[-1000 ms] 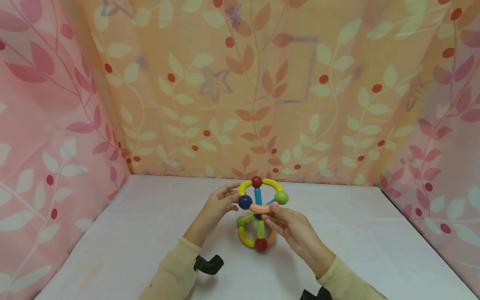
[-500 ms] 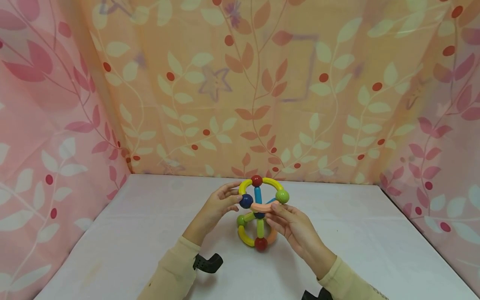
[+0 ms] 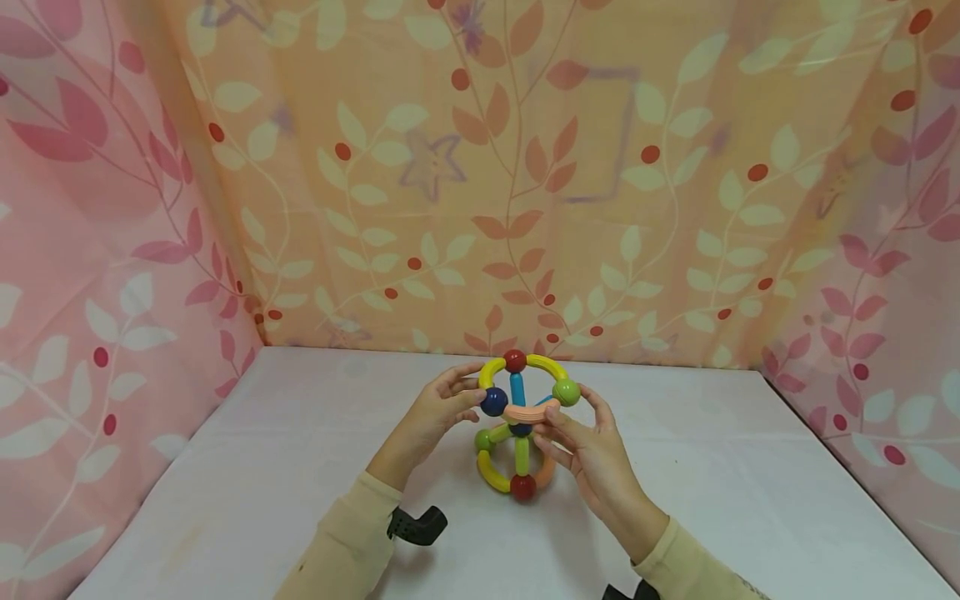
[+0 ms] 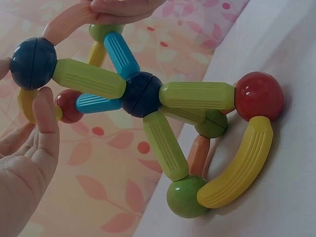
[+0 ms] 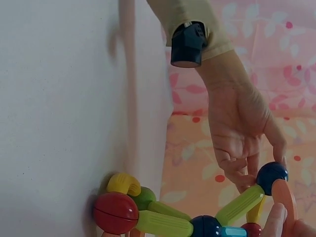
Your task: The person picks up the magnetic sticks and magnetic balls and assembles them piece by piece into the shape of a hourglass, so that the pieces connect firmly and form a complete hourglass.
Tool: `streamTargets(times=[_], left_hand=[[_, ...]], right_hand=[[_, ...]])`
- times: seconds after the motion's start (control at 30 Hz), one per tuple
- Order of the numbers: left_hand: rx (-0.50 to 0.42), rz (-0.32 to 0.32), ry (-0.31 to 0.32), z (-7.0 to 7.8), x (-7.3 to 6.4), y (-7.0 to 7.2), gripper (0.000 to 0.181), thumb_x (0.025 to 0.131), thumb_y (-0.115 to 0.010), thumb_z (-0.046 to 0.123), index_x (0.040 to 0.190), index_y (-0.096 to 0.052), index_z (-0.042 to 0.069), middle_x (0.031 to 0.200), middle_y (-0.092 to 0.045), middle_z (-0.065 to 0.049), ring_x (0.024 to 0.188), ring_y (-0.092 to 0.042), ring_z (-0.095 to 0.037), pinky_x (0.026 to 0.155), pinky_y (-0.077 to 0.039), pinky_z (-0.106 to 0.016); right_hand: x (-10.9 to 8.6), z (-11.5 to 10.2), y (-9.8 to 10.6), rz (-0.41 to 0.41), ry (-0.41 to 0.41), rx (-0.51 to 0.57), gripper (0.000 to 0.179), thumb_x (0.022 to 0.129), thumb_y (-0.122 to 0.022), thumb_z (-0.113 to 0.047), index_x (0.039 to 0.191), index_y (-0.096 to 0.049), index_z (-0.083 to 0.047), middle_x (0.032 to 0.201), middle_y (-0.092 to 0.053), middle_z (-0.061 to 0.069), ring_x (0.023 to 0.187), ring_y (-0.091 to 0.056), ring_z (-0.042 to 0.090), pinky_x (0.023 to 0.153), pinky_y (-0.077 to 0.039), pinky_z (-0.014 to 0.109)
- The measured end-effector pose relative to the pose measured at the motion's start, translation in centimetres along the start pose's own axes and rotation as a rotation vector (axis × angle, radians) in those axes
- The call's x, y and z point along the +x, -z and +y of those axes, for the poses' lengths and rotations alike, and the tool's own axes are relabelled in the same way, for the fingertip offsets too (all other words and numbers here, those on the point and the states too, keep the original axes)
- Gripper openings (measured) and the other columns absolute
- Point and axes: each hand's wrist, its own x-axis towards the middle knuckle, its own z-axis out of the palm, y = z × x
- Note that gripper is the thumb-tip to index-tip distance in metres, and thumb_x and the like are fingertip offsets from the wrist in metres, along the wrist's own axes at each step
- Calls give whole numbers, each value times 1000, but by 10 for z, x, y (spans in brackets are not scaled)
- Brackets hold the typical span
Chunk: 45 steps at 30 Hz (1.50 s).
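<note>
A two-tier structure of coloured balls and ribbed rods stands on the white table, joined at a central navy ball (image 4: 141, 94). In the head view my left hand (image 3: 423, 418) holds the upper navy ball (image 3: 494, 402) with thumb and fingers. My right hand (image 3: 603, 471) pinches the peach curved rod (image 3: 528, 413), whose left end meets that ball. One right finger reaches up behind the lime-green ball (image 3: 566, 392). Yellow curved rods (image 3: 551, 367) run from the top red ball (image 3: 515, 360). Below, a red ball (image 4: 259, 96) and a yellow curved rod (image 4: 239, 170) touch the table.
The table (image 3: 247, 467) has a white cover. Patterned orange cloth (image 3: 450, 233) hangs behind it, and pink cloth (image 3: 90, 250) flanks it. Black wrist-worn devices show on the left sleeve (image 3: 337, 542) and near the right sleeve (image 3: 697, 562).
A finger of my right hand has lifted and straightened beside the lime-green ball, while the pinch on the peach curved rod stays. My left hand has hardly moved.
</note>
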Motion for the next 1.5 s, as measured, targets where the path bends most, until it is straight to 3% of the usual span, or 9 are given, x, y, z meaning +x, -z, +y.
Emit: streamTargets(times=[0.57,0.83,0.93,1.0,1.1,1.2,1.33,1.4,1.5], left_hand=[[-3,8,-2,0,-1,2,55,97,-64,20,147,-44,10,134,-57,-21,94,-65,-11,84,-55,-24],[3,1,-1,0,-1,2,55,98,-64,20,147,-44,9,133,-57,-20,93,-64,-11,82,-55,-22],[26,1,-1,-1,0,4,55,98,-63,26,147,-44,11,133,-57,-19,96,-64,-13,85,-56,-25],[66,15,6,-3,1,7,56,99,-61,36,147,-45,13,133,-58,-17,101,-65,-16,90,-57,-29],[139,57,56,-9,5,14,61,98,-55,51,145,-46,14,134,-60,-16,111,-66,-23,98,-55,-38],[221,75,169,-20,7,24,62,98,-56,50,144,-47,10,134,-61,-17,115,-66,-28,101,-54,-43],[330,-2,330,-36,8,31,55,96,-64,31,141,-49,3,130,-64,-17,105,-69,-26,94,-57,-41],[360,-51,363,-42,8,31,52,94,-67,25,139,-52,2,126,-66,-15,98,-70,-22,90,-59,-38],[338,-103,350,-50,9,28,48,93,-66,16,135,-54,-1,121,-69,-15,94,-71,-21,87,-60,-36]], right_hand=[[1,3,0,-14,53,-51,68,96,-66,-22,150,-25,-19,94,-73,-2,91,-72,13,85,-60,30],[2,1,8,-4,72,-133,65,97,-65,-29,150,-29,-19,100,-70,-1,92,-71,16,83,-61,33],[5,3,13,22,87,-129,61,99,-59,-40,148,-30,-17,101,-64,0,91,-67,15,85,-61,34],[11,5,18,39,91,-139,60,102,-52,-45,147,-31,-11,106,-59,5,99,-64,20,90,-59,37],[26,13,27,24,43,-229,58,105,-45,-41,145,-34,-1,126,-55,18,119,-55,30,103,-53,41],[43,24,37,-38,-79,-373,54,105,-46,-30,145,-39,5,145,-46,26,128,-48,35,109,-47,47],[59,40,45,-132,-196,-462,51,103,-51,-19,146,-40,6,146,-48,27,123,-55,32,107,-48,49],[64,44,47,-165,-197,-472,51,100,-53,-14,146,-41,5,144,-49,27,120,-59,30,104,-50,48],[67,47,47,-210,-182,-499,51,98,-55,-10,146,-43,3,144,-49,25,115,-62,28,101,-53,46]])
